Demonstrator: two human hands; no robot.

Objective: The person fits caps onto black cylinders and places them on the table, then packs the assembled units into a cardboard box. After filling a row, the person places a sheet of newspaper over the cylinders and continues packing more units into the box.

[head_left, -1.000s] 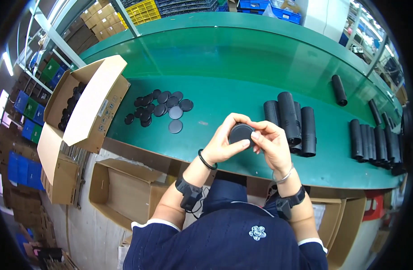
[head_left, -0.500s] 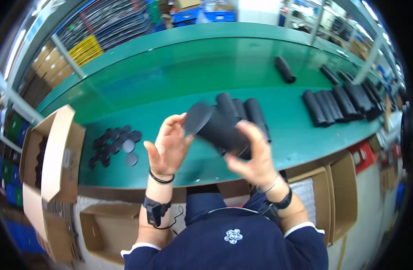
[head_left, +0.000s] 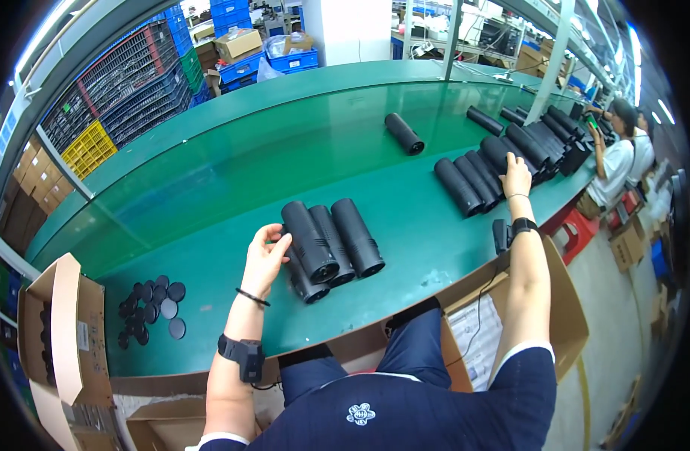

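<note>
My left hand (head_left: 267,257) is beside a small stack of black cylinders on the green table, its thumb and fingers apart. Its fingertips come up to the left side of the stack; whether they touch is unclear. One black cylinder (head_left: 310,242) lies on top of the others there, with ribbed bands near its close end. Over to the right, my right hand (head_left: 516,177) has its fingers closed on the near end of another black cylinder (head_left: 497,152). That one rests on a row of similar cylinders (head_left: 458,188).
Several black round discs (head_left: 151,307) lie loose at the left, near an open cardboard box (head_left: 93,342). A lone cylinder (head_left: 404,134) lies farther back. More cylinders (head_left: 544,143) are piled on the right, where co-workers (head_left: 619,161) sit. A metal post (head_left: 553,60) rises beyond.
My right hand has carried the cylinder from in front of me to the right-hand pile. My left hand, formerly beside the cylinder's round end, is now at the small stack. The view has shifted right.
</note>
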